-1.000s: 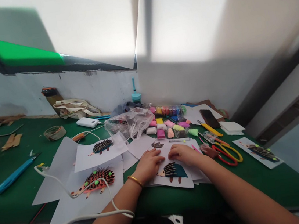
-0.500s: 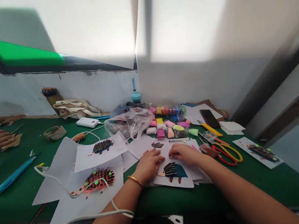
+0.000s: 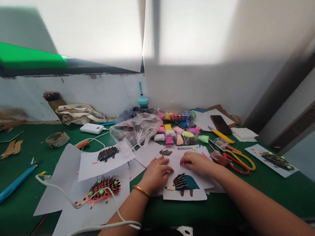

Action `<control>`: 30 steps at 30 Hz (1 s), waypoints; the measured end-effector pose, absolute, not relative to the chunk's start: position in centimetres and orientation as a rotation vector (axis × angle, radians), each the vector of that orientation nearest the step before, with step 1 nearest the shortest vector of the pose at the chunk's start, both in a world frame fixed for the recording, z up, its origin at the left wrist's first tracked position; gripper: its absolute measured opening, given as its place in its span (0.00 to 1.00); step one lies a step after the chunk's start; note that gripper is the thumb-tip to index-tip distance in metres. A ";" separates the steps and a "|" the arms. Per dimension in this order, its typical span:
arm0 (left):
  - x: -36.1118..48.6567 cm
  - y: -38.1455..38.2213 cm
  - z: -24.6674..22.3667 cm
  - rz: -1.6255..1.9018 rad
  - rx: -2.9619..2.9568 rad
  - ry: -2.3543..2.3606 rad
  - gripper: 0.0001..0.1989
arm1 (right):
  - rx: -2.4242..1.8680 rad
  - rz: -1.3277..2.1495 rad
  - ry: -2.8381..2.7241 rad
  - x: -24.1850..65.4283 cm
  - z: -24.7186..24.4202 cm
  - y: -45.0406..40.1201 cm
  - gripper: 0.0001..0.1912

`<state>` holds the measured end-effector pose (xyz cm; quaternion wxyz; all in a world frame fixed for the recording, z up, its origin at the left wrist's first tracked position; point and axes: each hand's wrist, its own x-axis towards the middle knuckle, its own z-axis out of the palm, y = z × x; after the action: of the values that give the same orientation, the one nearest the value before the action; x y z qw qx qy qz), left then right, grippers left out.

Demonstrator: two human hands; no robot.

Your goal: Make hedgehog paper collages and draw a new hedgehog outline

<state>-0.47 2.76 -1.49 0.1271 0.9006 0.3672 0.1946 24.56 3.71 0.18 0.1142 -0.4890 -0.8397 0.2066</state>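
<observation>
Near the counter's [image 3: 159, 216] front edge, I locate the hedgehog sheet [image 3: 183, 195], lying flat. The left hand [image 3: 157, 174] and right hand [image 3: 195, 163] rest at its far corners, fingers bent; I cannot tell whether either pinches anything. Dark strips [image 3: 166, 152] lie beyond; colored packets [image 3: 169, 141] sit toward the far edge.

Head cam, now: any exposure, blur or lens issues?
Head view: white window covering glows almost washed out, crossed by shadow bands; head view: brown material at far left is smeared, probably by motion; head view: left hand, right hand and teal hedgehog picture look reasonably sharp; head view: apparent wide-angle stretching toward the edges.
</observation>
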 end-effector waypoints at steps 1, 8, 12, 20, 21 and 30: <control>-0.5 2.7 -1.4 0.564 2.618 1.071 0.14 | -1.442 0.602 -2.462 24.5 0.2 3.7 0.10; -0.4 2.4 -1.2 0.571 2.625 1.085 0.14 | -1.608 0.435 -2.453 23.5 0.3 3.7 0.08; -0.5 2.4 -1.3 0.574 2.636 1.095 0.15 | -1.778 0.266 -2.338 24.1 0.4 4.9 0.11; -0.4 2.5 -1.3 0.572 2.635 1.110 0.13 | -1.888 0.186 -2.215 26.8 0.2 6.6 0.14; -0.4 2.5 -1.3 0.571 2.632 1.112 0.13 | -1.893 0.182 -2.199 27.0 0.4 6.5 0.14; -0.3 2.6 -1.4 0.573 2.628 1.107 0.12 | -1.837 0.539 -2.204 27.9 0.9 3.1 0.13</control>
<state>-0.34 2.56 -1.40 0.1162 0.8974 0.3779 0.1957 27.90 3.12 0.91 0.1110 -0.6253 -0.7504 0.1834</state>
